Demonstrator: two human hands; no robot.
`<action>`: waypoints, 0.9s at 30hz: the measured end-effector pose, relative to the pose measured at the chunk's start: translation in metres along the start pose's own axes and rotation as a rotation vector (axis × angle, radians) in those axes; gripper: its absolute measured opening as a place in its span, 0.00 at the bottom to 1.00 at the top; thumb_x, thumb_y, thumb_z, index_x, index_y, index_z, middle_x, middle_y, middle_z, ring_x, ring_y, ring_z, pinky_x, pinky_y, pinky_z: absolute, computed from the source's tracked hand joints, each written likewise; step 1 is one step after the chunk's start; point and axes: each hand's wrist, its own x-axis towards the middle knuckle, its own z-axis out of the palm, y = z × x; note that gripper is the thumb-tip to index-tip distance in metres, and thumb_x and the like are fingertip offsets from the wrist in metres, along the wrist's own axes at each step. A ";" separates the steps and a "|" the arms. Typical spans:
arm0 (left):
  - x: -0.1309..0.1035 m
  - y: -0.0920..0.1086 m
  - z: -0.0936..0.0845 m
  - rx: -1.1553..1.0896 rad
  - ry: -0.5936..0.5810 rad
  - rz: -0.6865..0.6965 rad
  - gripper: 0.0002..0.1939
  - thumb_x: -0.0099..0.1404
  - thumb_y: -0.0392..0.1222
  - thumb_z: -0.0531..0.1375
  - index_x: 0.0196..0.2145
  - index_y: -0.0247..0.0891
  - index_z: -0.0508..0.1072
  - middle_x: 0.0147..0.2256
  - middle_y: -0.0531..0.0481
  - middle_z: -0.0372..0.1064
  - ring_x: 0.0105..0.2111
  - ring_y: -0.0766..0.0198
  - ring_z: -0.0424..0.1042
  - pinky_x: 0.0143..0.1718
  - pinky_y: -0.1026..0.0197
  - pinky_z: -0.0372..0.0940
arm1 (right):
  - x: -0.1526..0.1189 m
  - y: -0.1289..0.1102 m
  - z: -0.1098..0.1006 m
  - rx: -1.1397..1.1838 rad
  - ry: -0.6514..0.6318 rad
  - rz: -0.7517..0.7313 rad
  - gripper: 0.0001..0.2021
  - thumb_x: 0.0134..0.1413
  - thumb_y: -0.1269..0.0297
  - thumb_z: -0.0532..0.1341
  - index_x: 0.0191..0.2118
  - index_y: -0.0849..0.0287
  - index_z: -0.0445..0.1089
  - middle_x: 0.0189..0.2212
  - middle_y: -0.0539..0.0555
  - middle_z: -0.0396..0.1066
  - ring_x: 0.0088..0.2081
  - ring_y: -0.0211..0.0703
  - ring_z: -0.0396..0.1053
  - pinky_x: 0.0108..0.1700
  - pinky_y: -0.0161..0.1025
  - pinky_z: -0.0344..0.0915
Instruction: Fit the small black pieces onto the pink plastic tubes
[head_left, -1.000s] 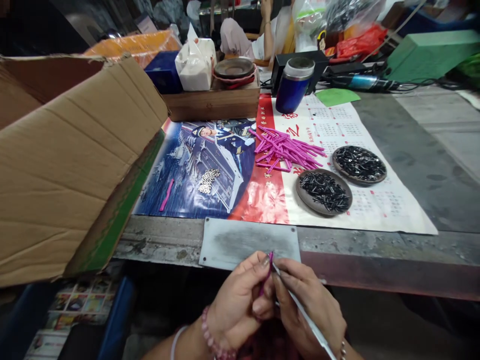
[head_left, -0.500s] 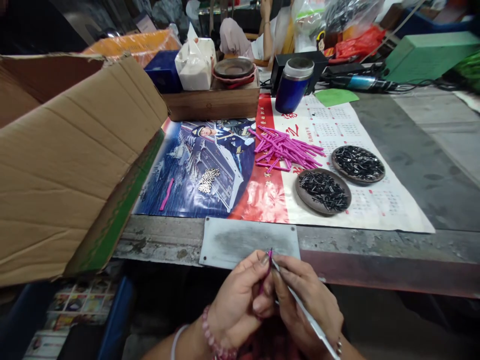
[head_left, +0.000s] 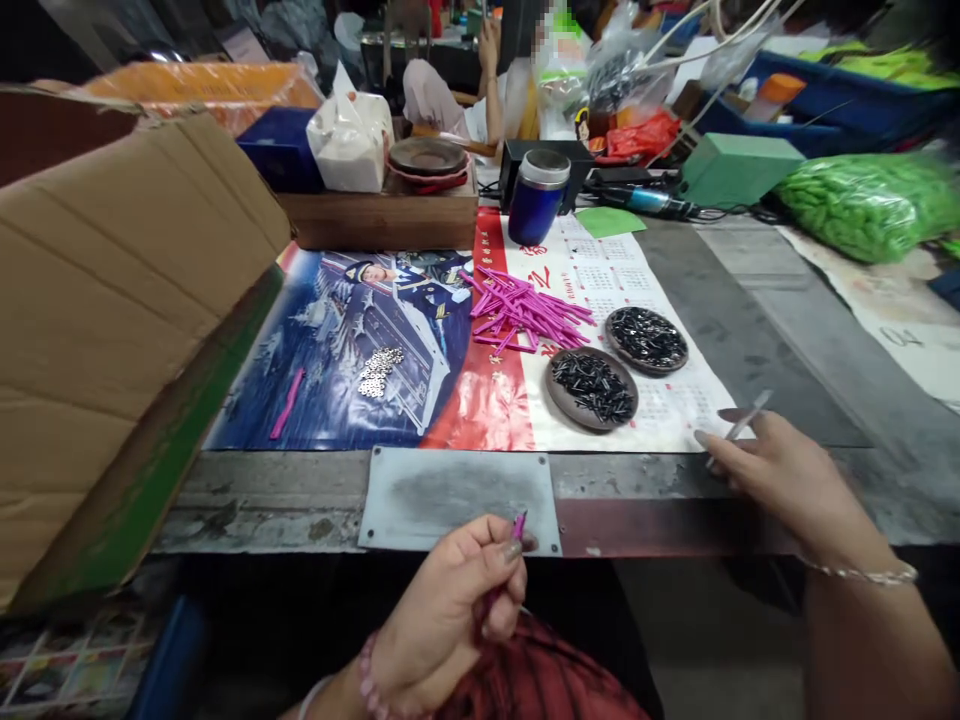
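"Where's the pink stick?"
"Pinched in the left hand, dark tip up."
"Handling?"
"Likely light, fairly stiff, maybe slick — hold just below the tip."
"And the right hand?"
"Well apart — fingers closed on a slim tool."

Left grip pinched, right grip outstretched
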 end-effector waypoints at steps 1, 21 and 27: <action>-0.001 0.000 0.002 0.034 0.015 0.009 0.16 0.60 0.45 0.70 0.30 0.34 0.67 0.22 0.56 0.67 0.15 0.79 0.57 0.17 0.73 0.47 | 0.003 0.002 0.000 -0.050 -0.012 0.022 0.12 0.50 0.55 0.65 0.35 0.58 0.69 0.17 0.57 0.71 0.18 0.53 0.68 0.25 0.44 0.60; -0.030 -0.011 0.013 0.988 0.158 0.445 0.07 0.73 0.41 0.55 0.37 0.37 0.69 0.28 0.49 0.76 0.27 0.64 0.75 0.30 0.66 0.64 | -0.131 -0.092 0.057 0.748 -0.580 -0.585 0.12 0.70 0.60 0.53 0.33 0.56 0.64 0.24 0.46 0.67 0.24 0.33 0.69 0.28 0.29 0.65; -0.029 -0.014 0.013 0.883 0.142 0.408 0.08 0.73 0.43 0.55 0.36 0.37 0.68 0.26 0.51 0.73 0.23 0.69 0.68 0.26 0.68 0.59 | -0.137 -0.094 0.057 0.685 -0.529 -0.615 0.12 0.71 0.62 0.51 0.33 0.55 0.61 0.24 0.46 0.65 0.23 0.33 0.67 0.27 0.29 0.63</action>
